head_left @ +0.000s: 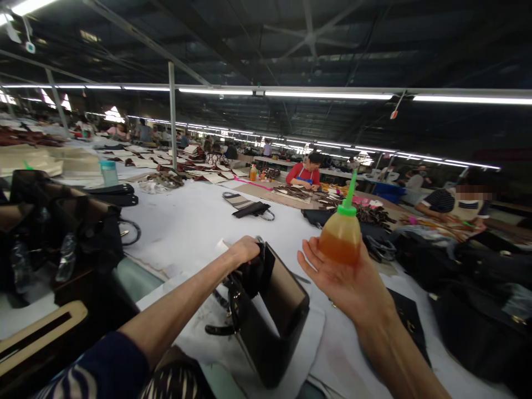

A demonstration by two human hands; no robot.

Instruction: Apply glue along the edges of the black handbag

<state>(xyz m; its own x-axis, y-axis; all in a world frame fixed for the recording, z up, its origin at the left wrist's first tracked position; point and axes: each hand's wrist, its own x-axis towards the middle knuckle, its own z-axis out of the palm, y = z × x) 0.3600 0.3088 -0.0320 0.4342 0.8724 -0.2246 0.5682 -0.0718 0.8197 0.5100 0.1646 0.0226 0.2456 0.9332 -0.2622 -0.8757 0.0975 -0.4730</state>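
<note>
In front of me a black handbag stands tilted on white paper, its mouth open and brown lining showing inside. My left hand is closed on black material at the bag's far upper end; its fingertips are partly hidden. Over the table to the right, my right hand holds a squeeze bottle upright on its palm, fingers extended beside it. The bottle has a green pointed nozzle and contains amber liquid. A black handle lies against the bag's left side.
Black bags are piled at left, with more dark bags at right. A striped piece with a handle lies farther back on the white tabletop. A co-worker in red and another in stripes work across the table.
</note>
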